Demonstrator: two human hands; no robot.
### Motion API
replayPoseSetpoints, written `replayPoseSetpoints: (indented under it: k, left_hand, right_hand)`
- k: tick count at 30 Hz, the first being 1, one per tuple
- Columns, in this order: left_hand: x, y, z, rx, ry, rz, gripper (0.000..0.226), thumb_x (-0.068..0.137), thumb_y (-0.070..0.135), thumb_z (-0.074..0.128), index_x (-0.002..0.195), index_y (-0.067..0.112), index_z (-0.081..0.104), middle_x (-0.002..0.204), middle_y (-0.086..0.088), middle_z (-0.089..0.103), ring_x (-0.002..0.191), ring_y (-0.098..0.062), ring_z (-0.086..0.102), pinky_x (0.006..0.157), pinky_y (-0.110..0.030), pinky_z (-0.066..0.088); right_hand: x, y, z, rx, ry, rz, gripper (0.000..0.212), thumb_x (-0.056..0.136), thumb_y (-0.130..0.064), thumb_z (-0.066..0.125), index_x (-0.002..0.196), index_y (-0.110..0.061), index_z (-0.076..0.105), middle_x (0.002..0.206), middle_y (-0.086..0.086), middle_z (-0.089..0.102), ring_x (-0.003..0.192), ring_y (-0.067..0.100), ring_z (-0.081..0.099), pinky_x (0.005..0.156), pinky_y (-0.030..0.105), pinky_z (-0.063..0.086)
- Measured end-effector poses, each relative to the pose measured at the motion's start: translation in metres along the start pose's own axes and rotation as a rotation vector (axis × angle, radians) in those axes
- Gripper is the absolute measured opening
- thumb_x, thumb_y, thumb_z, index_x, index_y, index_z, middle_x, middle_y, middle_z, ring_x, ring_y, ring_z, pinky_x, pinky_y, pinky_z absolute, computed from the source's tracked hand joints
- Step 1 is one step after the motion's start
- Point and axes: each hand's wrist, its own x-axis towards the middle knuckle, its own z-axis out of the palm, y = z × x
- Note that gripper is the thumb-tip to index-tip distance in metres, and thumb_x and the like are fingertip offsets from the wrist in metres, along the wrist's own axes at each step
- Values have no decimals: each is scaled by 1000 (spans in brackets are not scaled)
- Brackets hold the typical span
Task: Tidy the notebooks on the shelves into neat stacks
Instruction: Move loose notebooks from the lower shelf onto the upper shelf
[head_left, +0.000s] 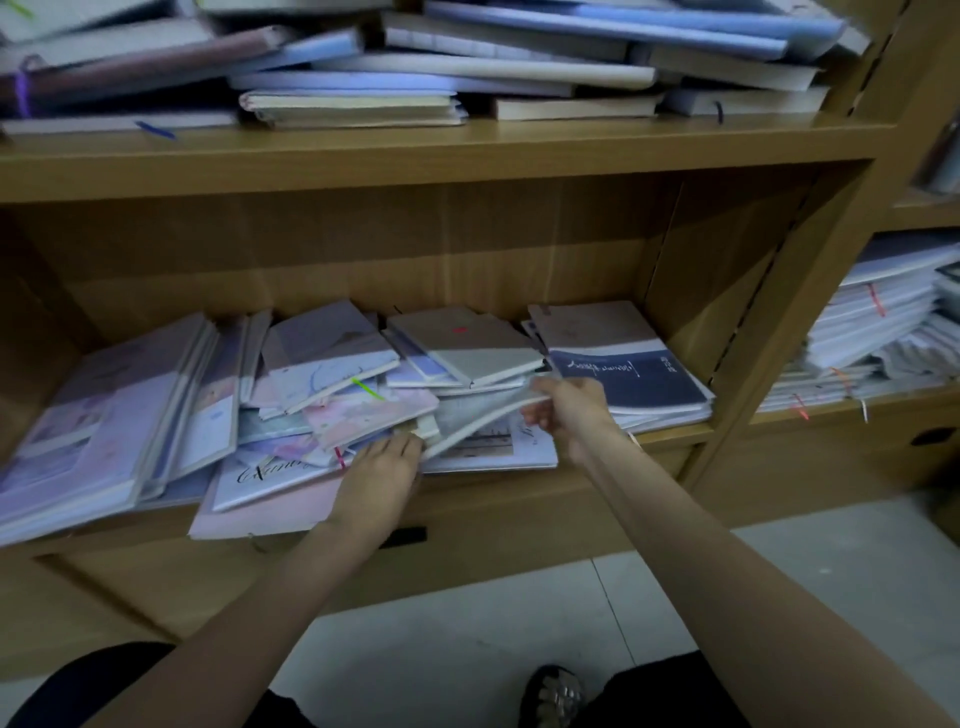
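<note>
Near the shelf's front edge both hands, left and right, grip a thin notebook; it bends, likely light and floppy; better held by the spine.

I see pastel paper notebooks heaped askew on the lower wooden shelf, one grey-white notebook seemingly lifted.

- The left hand's fingertips are tucked out of sight under a pink notebook.
- A bent grey notebook hides much of the white notebook beneath it.
- Script on the navy notebook is too blurred to read.
- The top shelf's heaped notebooks run past the upper edge.
</note>
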Motion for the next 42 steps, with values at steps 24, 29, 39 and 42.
replayPoseSetpoints:
  k: [24, 29, 39, 42]
  left_hand:
    - [19, 20, -141, -1582, -6, -707, 15, 93, 14, 55, 83, 8, 64, 81, -13, 67, 66, -21, 63, 57, -25, 49]
    - [50, 65, -135, -1772, 31, -855, 10, 91, 10, 57, 98, 3, 58, 81, -11, 62, 66, -21, 59, 56, -26, 49]
    - [90, 80, -105, -1311, 14, -410, 23, 95, 7, 45, 109, 7, 63, 104, -7, 68, 86, -10, 63, 75, -17, 48]
    - [89, 53, -78, -1124, 20, -425, 28, 93, -3, 40, 111, 1, 62, 109, -15, 65, 88, -14, 62, 71, -13, 45]
  right_hand:
    - [-57, -18, -38, -721, -492, -356, 70, 79, -49, 65, 140, -32, 35, 142, -11, 38, 127, 11, 41, 101, 35, 43]
    - [-74, 11, -52, -1132, -273, -636, 79, 84, -36, 66, 147, -25, 21, 137, -1, 46, 119, 19, 50, 95, 34, 45]
    - [-39, 1, -107, -74, 342, -486, 20, 94, -12, 54, 113, -14, 56, 99, 1, 62, 96, 24, 61, 77, 36, 53]
    - [-26, -7, -117, 209, 391, -336, 15, 93, -8, 54, 107, -14, 54, 97, 2, 61, 94, 25, 61, 75, 37, 52]
